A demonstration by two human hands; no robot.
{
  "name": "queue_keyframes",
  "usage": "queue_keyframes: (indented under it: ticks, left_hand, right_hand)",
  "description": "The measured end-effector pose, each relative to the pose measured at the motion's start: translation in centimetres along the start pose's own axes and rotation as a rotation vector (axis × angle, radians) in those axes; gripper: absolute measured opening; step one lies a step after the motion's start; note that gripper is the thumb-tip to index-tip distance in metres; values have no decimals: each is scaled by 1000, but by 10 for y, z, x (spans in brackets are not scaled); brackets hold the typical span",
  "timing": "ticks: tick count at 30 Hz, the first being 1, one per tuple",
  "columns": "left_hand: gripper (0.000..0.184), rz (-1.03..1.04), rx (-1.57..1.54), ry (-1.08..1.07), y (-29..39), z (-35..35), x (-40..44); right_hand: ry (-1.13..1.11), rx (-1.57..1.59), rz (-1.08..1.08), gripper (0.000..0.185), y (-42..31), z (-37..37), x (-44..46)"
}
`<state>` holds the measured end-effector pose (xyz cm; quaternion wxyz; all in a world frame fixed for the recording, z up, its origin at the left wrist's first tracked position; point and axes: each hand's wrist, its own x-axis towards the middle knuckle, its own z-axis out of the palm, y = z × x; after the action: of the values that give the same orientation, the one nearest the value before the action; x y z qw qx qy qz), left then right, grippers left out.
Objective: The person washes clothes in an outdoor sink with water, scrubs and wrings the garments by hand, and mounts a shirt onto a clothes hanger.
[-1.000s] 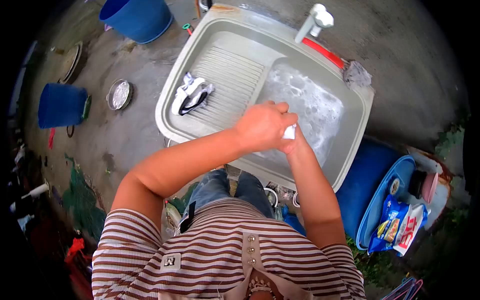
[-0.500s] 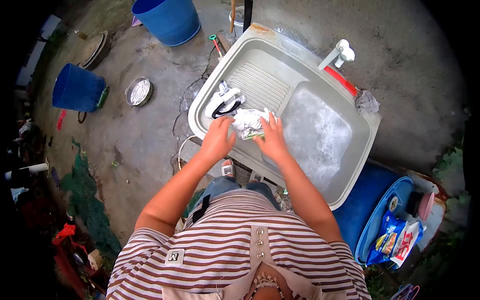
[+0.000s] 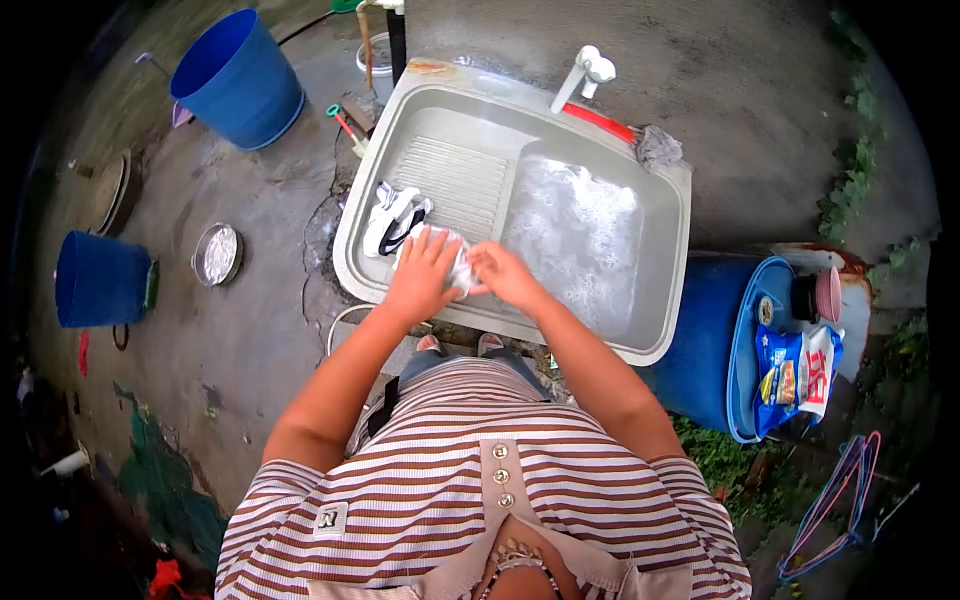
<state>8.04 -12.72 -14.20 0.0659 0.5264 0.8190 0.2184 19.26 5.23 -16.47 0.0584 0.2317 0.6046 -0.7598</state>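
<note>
In the head view, a wet white cloth (image 3: 461,272) lies bunched at the near edge of the ribbed board in the grey laundry sink (image 3: 655,345). Over its left part my left hand (image 3: 420,283) rests flat, with the fingers spread. My right hand (image 3: 505,275) has its fingers curled in at the cloth's right side and appears to pinch its edge; the fingertips are partly hidden. Just beyond my left hand is a white garment with a black band (image 3: 393,216). Cloudy, foamy water (image 3: 575,240) stands in the basin to the right.
A white tap (image 3: 584,75) rises behind the sink, with a grey rag (image 3: 658,147) on the rim. To the right, a blue barrel (image 3: 695,320) carries a detergent bag (image 3: 797,370). Blue tubs (image 3: 240,85) and a metal pan (image 3: 217,254) stand on the ground at left.
My left hand has come down flat onto the white cloth. My right hand's fingers have curled in at its side. The camera view has shifted, and the green edge under the cloth no longer shows.
</note>
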Motion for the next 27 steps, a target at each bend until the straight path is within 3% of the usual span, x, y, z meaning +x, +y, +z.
queue_keyframes:
  ticks: [1, 3, 4, 5, 7, 8, 10, 12, 16, 19, 21, 27]
  left_hand:
    - [80, 17, 83, -122, -5, 9, 0]
    - [81, 80, 120, -103, -11, 21, -1]
    - [81, 67, 128, -95, -9, 21, 0]
    - [80, 57, 137, -83, -8, 19, 3]
    - [77, 72, 139, -68, -11, 18, 6]
    - [77, 70, 109, -88, -14, 18, 6]
    - [75, 82, 79, -96, -16, 14, 4]
    - [75, 104, 65, -65, -20, 15, 1]
    - [76, 108, 56, -34, -20, 18, -7]
    - [76, 101, 71, -32, -20, 18, -13]
    - [76, 107, 79, -44, -18, 16, -12]
    - [77, 101, 64, -92, -21, 15, -13]
  right_hand:
    - [15, 0, -7, 35, 5, 5, -6]
    - [134, -446, -181, 34, 21, 18, -24]
    - [197, -419, -272, 31, 32, 21, -26]
    - [216, -417, -276, 31, 41, 19, -31]
    - [415, -784, -233, 27, 49, 15, -47]
    - [429, -784, -240, 27, 54, 10, -57]
    - [495, -1102, -190, 31, 79, -18, -76]
    - [584, -1076, -38, 33, 88, -39, -102]
    - [673, -1152, -13, 33, 99, -73, -128]
    - [702, -1145, -15, 33, 96, -67, -126]
    - [741, -1205, 165, 36, 92, -62, -118]
    - [777, -1132, 334, 38, 84, -63, -105]
